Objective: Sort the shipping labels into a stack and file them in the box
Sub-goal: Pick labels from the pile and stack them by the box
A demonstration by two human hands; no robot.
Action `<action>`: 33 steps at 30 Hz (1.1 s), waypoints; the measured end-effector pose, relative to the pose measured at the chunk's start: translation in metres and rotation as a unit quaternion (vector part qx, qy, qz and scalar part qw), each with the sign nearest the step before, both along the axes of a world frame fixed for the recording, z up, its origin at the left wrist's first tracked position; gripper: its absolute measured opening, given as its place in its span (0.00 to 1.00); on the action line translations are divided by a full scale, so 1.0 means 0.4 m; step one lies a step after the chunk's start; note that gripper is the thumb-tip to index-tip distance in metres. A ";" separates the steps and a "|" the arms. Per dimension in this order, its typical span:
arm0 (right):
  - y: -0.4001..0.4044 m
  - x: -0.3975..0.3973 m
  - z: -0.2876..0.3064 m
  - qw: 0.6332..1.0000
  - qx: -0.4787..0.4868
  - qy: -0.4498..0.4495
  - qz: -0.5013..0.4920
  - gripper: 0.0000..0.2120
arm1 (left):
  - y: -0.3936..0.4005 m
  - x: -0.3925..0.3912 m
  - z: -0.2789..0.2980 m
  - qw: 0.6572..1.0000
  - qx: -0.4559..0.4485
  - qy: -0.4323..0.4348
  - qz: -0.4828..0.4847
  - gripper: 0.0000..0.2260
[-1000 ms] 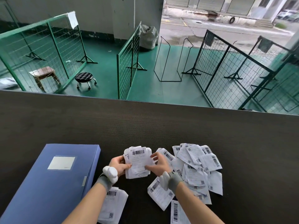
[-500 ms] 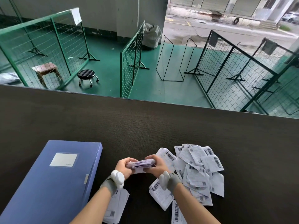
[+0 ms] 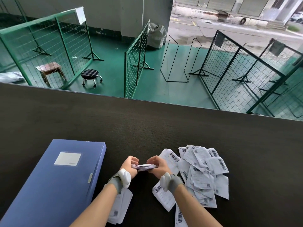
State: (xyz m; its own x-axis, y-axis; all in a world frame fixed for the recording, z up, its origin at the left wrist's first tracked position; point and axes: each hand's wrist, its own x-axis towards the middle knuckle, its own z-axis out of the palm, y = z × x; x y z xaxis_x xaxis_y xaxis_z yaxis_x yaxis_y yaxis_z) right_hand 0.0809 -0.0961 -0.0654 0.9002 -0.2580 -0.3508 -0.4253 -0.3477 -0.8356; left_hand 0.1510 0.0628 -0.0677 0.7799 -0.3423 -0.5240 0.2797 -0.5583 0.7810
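Gripping the stack of labels (image 3: 144,167) edge-on between both hands, I've got it just above the dark table (image 3: 147,128). My left hand (image 3: 129,167) curls round its left end, my right hand (image 3: 156,167) pinches the right end, fingers closed on the paper. Loose shipping labels (image 3: 203,171) lie heaped to the right, touching and overlapping, with one label (image 3: 164,196) under my right wrist and a few more (image 3: 119,207) under my left forearm. The blue file box (image 3: 54,185) sits shut on the left, flat on the table.
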 end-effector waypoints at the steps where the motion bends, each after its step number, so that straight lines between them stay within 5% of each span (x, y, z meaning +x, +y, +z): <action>1: 0.003 0.003 0.001 1.000 0.003 0.002 0.003 0.15 | -0.005 0.001 0.000 1.000 0.015 0.001 0.002 0.16; 8: 0.025 0.017 0.029 0.998 0.058 0.006 0.001 0.09 | 0.022 0.023 0.032 1.000 0.004 0.012 0.010 0.17; 18: 0.116 0.027 0.021 0.973 0.177 0.131 -0.062 0.17 | 0.126 0.024 0.057 0.998 0.029 0.052 0.022 0.21; 25: 0.229 -0.031 -0.053 0.959 0.109 0.260 0.015 0.23 | 0.211 -0.056 0.035 0.955 0.276 -0.016 -0.104 0.20; 33: 0.289 -0.061 -0.057 0.968 -0.023 0.247 0.034 0.18 | 0.252 -0.089 0.009 0.934 0.323 -0.069 -0.137 0.18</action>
State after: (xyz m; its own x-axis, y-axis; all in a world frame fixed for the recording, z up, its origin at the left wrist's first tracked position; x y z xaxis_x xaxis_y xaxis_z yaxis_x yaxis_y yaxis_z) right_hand 0.0566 0.0196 -0.0880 0.6409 -0.2295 -0.7325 -0.7439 -0.4210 -0.5190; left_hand 0.1153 0.1635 -0.0640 0.7847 -0.1862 -0.5913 -0.0220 -0.9616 0.2736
